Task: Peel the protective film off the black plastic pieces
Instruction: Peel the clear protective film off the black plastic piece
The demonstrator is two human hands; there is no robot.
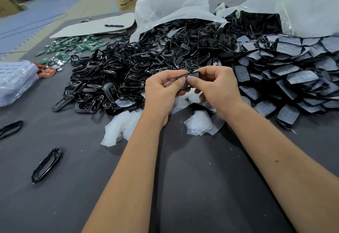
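Observation:
My left hand (pixel 162 89) and my right hand (pixel 218 87) together hold one small black plastic piece (pixel 191 77) above the table, thumbs pinching its near edge. To the right lies a heap of black pieces with film on them (pixel 286 78). A heap of bare glossy black frames (pixel 119 78) spreads to the left. Peeled clear films (pixel 199 122) lie crumpled under my hands, with more films (pixel 119 128) beside my left forearm.
The dark grey table (pixel 192 177) carries two loose black frames (pixel 46 164) at the left. Green circuit boards (pixel 73 47) lie at the back left, beside a clear plastic stack (pixel 14 80). Big white plastic bags (pixel 174 7) spill parts at the back.

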